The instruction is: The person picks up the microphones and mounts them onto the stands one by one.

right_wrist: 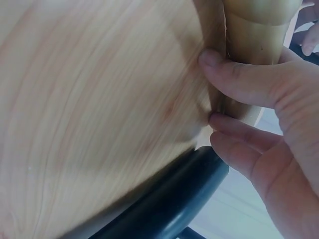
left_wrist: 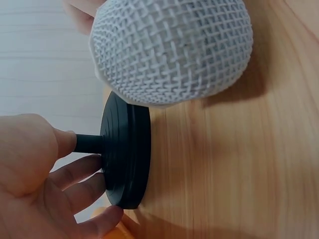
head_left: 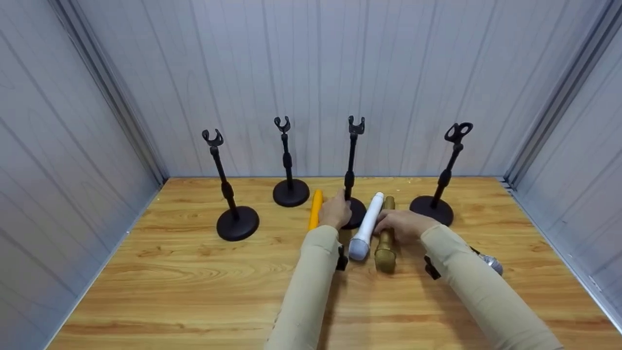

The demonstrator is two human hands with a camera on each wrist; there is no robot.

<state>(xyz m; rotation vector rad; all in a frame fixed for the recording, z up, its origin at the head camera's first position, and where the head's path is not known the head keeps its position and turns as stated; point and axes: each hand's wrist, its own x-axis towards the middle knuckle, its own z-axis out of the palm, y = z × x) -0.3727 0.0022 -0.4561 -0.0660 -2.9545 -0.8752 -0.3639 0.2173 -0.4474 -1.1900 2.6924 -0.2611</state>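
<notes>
My left hand [head_left: 335, 210] grips the lower pole of a black microphone stand [head_left: 356, 127] at the middle right. In the left wrist view, its fingertips touch the round base [left_wrist: 127, 154]. A white microphone [head_left: 368, 223] lies just right of that stand, its mesh head large in the left wrist view. Beside it lies a gold microphone [head_left: 385, 260], head toward me. My right hand [head_left: 406, 224] holds its handle from the right, thumb across it in the right wrist view. An orange stick-like handle [head_left: 315, 209] lies left of my left hand, its near end hidden by the arm.
Two more black stands, one at far left [head_left: 237, 223] and one at back centre [head_left: 290, 193], rise from the wooden table [head_left: 194, 287]. Another stand [head_left: 431, 210] is right of my right hand. A silver-headed microphone [head_left: 493, 264] is partly under my right sleeve. Panel walls enclose the table.
</notes>
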